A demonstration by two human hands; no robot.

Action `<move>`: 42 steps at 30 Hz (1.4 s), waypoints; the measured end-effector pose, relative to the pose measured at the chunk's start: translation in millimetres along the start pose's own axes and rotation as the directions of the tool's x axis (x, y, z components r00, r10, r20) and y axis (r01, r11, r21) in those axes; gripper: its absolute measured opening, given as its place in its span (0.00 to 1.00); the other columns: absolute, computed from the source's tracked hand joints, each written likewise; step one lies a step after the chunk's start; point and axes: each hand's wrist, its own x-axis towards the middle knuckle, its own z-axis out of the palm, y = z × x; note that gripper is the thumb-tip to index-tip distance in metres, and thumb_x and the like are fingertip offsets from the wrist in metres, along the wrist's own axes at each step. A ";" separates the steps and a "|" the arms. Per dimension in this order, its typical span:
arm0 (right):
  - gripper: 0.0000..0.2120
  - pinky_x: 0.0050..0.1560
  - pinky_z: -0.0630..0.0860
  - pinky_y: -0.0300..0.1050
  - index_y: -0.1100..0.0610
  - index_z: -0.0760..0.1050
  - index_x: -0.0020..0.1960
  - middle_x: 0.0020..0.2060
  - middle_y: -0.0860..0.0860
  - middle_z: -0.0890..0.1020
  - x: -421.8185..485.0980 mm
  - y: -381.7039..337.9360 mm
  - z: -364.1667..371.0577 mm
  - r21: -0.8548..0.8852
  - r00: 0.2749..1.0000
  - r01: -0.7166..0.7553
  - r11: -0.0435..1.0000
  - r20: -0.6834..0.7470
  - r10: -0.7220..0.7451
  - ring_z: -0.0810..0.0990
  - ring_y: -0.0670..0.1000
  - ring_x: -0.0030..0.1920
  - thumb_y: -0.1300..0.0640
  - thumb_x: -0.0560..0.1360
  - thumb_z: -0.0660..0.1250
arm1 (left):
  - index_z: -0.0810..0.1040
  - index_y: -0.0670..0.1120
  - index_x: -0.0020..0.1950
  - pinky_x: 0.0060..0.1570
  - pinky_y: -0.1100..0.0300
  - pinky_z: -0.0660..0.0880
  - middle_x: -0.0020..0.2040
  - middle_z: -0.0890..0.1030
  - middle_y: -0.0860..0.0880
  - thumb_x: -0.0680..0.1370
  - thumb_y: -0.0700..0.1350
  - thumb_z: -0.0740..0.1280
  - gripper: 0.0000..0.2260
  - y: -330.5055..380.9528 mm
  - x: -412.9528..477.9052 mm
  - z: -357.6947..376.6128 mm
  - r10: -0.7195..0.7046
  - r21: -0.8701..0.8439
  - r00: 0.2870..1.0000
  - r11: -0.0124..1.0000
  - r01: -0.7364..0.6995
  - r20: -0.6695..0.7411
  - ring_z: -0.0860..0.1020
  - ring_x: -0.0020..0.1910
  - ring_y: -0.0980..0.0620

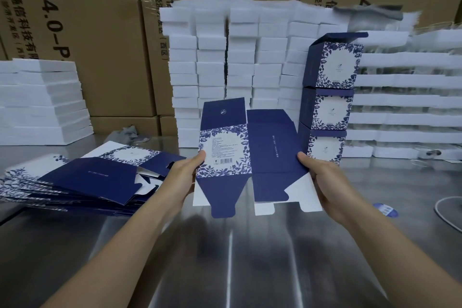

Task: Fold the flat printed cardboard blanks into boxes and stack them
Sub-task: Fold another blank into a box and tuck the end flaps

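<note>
I hold one flat blue-and-white printed blank point(247, 152) upright above the steel table, its flaps hanging down. My left hand point(186, 172) grips its left edge beside the floral panel with the barcode. My right hand point(317, 175) grips its right edge by the plain navy panel. A fanned pile of flat blanks point(82, 177) lies on the table at the left. Three folded boxes point(327, 100) stand stacked one on another at the right, the top one with its lid flap open.
The steel table point(225, 257) stretches toward me. White foam blocks point(235, 67) are stacked behind the blank, more foam slabs point(42, 102) at far left and right point(405, 97). Brown cartons point(100, 32) form the back wall. A white cable point(445, 210) and a blue sticker point(385, 209) lie at right.
</note>
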 end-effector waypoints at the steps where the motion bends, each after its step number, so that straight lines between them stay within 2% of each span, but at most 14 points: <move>1: 0.15 0.51 0.79 0.52 0.60 0.86 0.58 0.52 0.58 0.89 1.1 1.5 0.8 -0.014 1.000 -0.002 1.000 -0.008 0.002 0.87 0.64 0.55 0.50 0.82 0.69 | 0.85 0.43 0.65 0.72 0.40 0.74 0.60 0.87 0.43 0.85 0.54 0.67 0.18 0.8 0.3 -1.4 0.003 -0.011 1.000 1.000 -0.004 -0.005 0.84 0.62 0.39; 4: 0.14 0.53 0.79 0.53 0.60 0.86 0.58 0.50 0.57 0.89 2.3 4.0 3.0 -0.014 1.000 0.003 1.000 -0.030 -0.004 0.88 0.62 0.53 0.50 0.81 0.71 | 0.85 0.42 0.65 0.71 0.40 0.75 0.60 0.87 0.42 0.85 0.52 0.66 0.17 2.4 0.4 -3.4 0.011 -0.003 1.000 1.000 -0.011 0.000 0.84 0.62 0.38; 8: 0.10 0.36 0.83 0.48 0.57 0.88 0.52 0.47 0.55 0.90 2.6 8.0 3.4 0.039 0.995 0.034 0.999 -0.094 -0.030 0.90 0.56 0.43 0.52 0.81 0.72 | 0.86 0.43 0.63 0.69 0.44 0.76 0.61 0.86 0.42 0.84 0.52 0.67 0.16 -0.8 -1.2 -2.0 0.001 0.055 1.000 0.998 -0.002 0.010 0.84 0.62 0.40; 11: 0.08 0.48 0.84 0.52 0.58 0.89 0.48 0.48 0.56 0.90 5.6 9.6 2.1 0.068 0.992 0.039 0.997 -0.119 -0.030 0.90 0.58 0.45 0.56 0.80 0.72 | 0.89 0.48 0.54 0.44 0.60 0.80 0.55 0.88 0.46 0.82 0.52 0.71 0.11 -0.9 -1.9 -0.2 0.063 0.090 0.996 0.994 -0.058 -0.062 0.87 0.47 0.50; 12: 0.08 0.49 0.84 0.53 0.58 0.89 0.48 0.48 0.56 0.90 5.7 9.4 2.2 0.060 0.994 0.034 0.998 -0.108 -0.028 0.90 0.57 0.45 0.56 0.80 0.72 | 0.90 0.50 0.52 0.42 0.60 0.80 0.53 0.89 0.47 0.81 0.53 0.72 0.09 -0.9 -1.7 -0.7 0.080 0.078 0.992 0.994 -0.072 -0.102 0.87 0.45 0.52; 16: 0.09 0.45 0.80 0.47 0.55 0.89 0.46 0.47 0.55 0.90 4.3 12.1 3.6 -0.058 0.999 0.046 0.997 -0.026 -0.047 0.88 0.51 0.40 0.53 0.80 0.72 | 0.90 0.48 0.50 0.60 0.45 0.80 0.51 0.89 0.44 0.80 0.50 0.74 0.07 1.8 -1.5 -4.0 0.079 0.002 0.966 0.997 -0.081 -0.247 0.87 0.53 0.42; 20: 0.13 0.47 0.77 0.46 0.56 0.87 0.47 0.47 0.53 0.90 2.5 15.1 7.5 -0.103 0.997 0.082 0.991 0.011 -0.082 0.86 0.50 0.42 0.48 0.82 0.70 | 0.90 0.48 0.48 0.56 0.47 0.80 0.51 0.89 0.42 0.79 0.49 0.75 0.06 3.5 -3.3 -3.7 0.054 0.011 0.972 0.999 -0.052 -0.230 0.86 0.51 0.41; 25: 0.13 0.49 0.84 0.50 0.58 0.87 0.52 0.51 0.58 0.89 2.3 11.2 4.2 0.039 0.995 0.078 0.996 0.055 -0.080 0.89 0.57 0.48 0.52 0.84 0.67 | 0.88 0.45 0.41 0.50 0.48 0.79 0.48 0.85 0.40 0.69 0.51 0.76 0.10 4.6 -5.6 -0.5 -0.004 0.016 0.983 1.000 0.007 -0.183 0.83 0.46 0.40; 28: 0.13 0.55 0.83 0.54 0.58 0.89 0.50 0.53 0.60 0.88 2.1 10.0 1.2 0.040 0.995 0.028 0.999 0.096 -0.032 0.89 0.59 0.50 0.53 0.82 0.68 | 0.90 0.46 0.47 0.54 0.47 0.83 0.52 0.88 0.41 0.79 0.51 0.73 0.10 4.9 -5.3 0.5 0.016 0.003 0.989 1.000 -0.015 -0.144 0.87 0.51 0.38; 30: 0.12 0.65 0.79 0.60 0.56 0.89 0.51 0.54 0.60 0.88 1.2 8.9 0.4 0.025 0.995 0.004 1.000 0.100 -0.006 0.88 0.61 0.55 0.51 0.81 0.69 | 0.90 0.46 0.47 0.42 0.55 0.83 0.51 0.88 0.40 0.82 0.47 0.70 0.11 7.3 -6.4 -0.3 0.047 0.001 0.991 0.999 -0.048 -0.128 0.88 0.47 0.42; 33: 0.15 0.71 0.74 0.64 0.57 0.88 0.56 0.56 0.58 0.88 1.9 9.3 -0.6 0.042 0.996 0.006 0.999 0.092 -0.010 0.85 0.64 0.62 0.47 0.82 0.69 | 0.90 0.45 0.46 0.37 0.57 0.82 0.50 0.89 0.40 0.83 0.46 0.68 0.12 12.0 -10.1 0.3 0.036 -0.024 0.995 0.999 -0.039 -0.088 0.88 0.45 0.43; 36: 0.16 0.61 0.82 0.59 0.60 0.87 0.55 0.53 0.60 0.88 0.5 7.2 1.9 0.088 0.998 0.023 0.996 0.048 -0.027 0.88 0.62 0.55 0.50 0.85 0.66 | 0.90 0.45 0.45 0.35 0.58 0.83 0.49 0.89 0.41 0.82 0.47 0.69 0.13 12.6 -11.3 0.6 0.029 -0.038 0.996 0.999 -0.033 -0.090 0.89 0.43 0.44; 39: 0.14 0.36 0.82 0.42 0.60 0.85 0.54 0.46 0.57 0.90 2.7 3.7 1.2 0.120 0.996 0.082 0.989 -0.036 -0.078 0.89 0.53 0.40 0.53 0.85 0.65 | 0.85 0.39 0.62 0.63 0.49 0.81 0.57 0.88 0.41 0.83 0.48 0.69 0.14 13.8 -11.0 9.1 -0.008 -0.054 0.997 0.999 0.004 -0.071 0.86 0.58 0.43; 42: 0.14 0.39 0.81 0.42 0.58 0.85 0.55 0.49 0.56 0.90 5.4 3.7 -2.1 0.120 0.992 0.106 0.987 -0.085 -0.096 0.89 0.52 0.42 0.52 0.86 0.63 | 0.83 0.38 0.65 0.57 0.55 0.80 0.54 0.88 0.42 0.84 0.46 0.67 0.15 12.9 -12.3 12.4 -0.029 -0.029 1.000 0.999 0.029 0.004 0.87 0.56 0.45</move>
